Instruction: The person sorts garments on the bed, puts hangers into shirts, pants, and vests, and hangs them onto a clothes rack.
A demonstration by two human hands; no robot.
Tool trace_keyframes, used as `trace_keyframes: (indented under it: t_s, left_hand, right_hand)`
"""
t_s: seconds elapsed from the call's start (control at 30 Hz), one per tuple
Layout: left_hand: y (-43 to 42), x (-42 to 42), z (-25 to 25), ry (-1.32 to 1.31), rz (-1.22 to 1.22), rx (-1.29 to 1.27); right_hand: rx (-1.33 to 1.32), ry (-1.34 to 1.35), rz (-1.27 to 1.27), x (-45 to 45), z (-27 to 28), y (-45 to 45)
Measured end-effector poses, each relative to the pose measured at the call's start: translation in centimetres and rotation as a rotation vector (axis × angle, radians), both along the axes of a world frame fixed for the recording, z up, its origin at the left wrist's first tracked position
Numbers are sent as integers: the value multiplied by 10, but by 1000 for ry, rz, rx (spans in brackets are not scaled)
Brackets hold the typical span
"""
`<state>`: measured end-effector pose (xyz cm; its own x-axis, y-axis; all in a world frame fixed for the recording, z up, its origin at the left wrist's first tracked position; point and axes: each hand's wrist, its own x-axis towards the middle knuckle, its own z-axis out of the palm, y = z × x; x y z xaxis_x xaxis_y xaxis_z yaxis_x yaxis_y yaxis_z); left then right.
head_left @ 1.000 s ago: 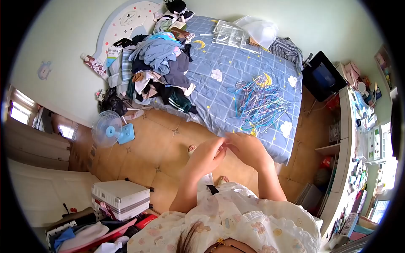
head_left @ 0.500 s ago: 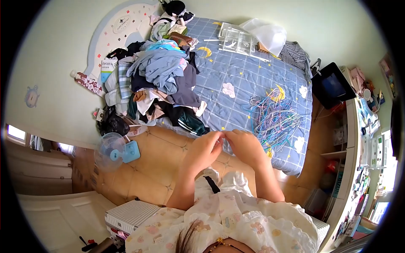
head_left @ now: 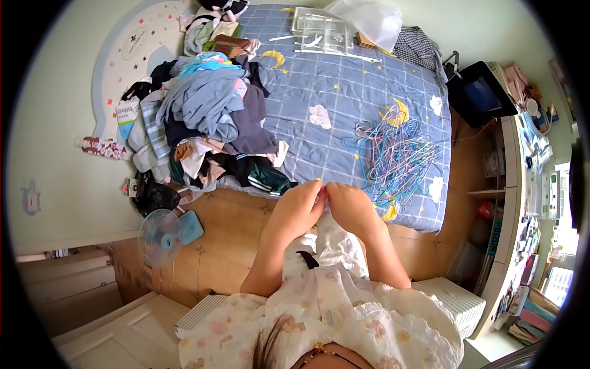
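My left hand [head_left: 299, 208] and my right hand [head_left: 350, 208] are raised in front of my body, side by side, their fingertips close together or touching. Both have their fingers curled inward and partly hidden; I cannot make out anything between them. Beyond them lies the bed [head_left: 295, 144] with a blue checked cover. A tangle of blue and pink hangers [head_left: 399, 160] rests on its right part. On the left part is a large heap of clothes [head_left: 203, 104].
A fan [head_left: 161, 238] stands on the floor at the left, near a black bag [head_left: 153, 194]. Clear plastic racks [head_left: 322, 32] lie at the bed's far side. A black monitor [head_left: 482, 95] and long shelving [head_left: 510, 160] line the right. White cases flank me.
The view has shifted forward and turned, so the bed and clothes heap sit further left and nearer. My hands have stayed together, with the fingers of both now curled more inward.
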<state>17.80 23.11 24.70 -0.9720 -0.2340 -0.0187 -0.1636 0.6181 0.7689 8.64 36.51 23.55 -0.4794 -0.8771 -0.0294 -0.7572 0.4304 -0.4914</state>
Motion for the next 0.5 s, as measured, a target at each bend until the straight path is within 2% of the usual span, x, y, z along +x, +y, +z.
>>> trace_keyframes:
  t_s: [0.3, 0.43, 0.5]
  left_hand:
    - [-12, -98, 14, 18, -130, -101]
    - [-36, -108, 9, 12, -60, -65]
    - [-52, -106, 14, -39, 3, 53]
  right_hand:
    - [-86, -37, -112, -93, 0, -3]
    - [-103, 21, -65, -119, 3, -33]
    - [-105, -47, -46, -123, 9, -45]
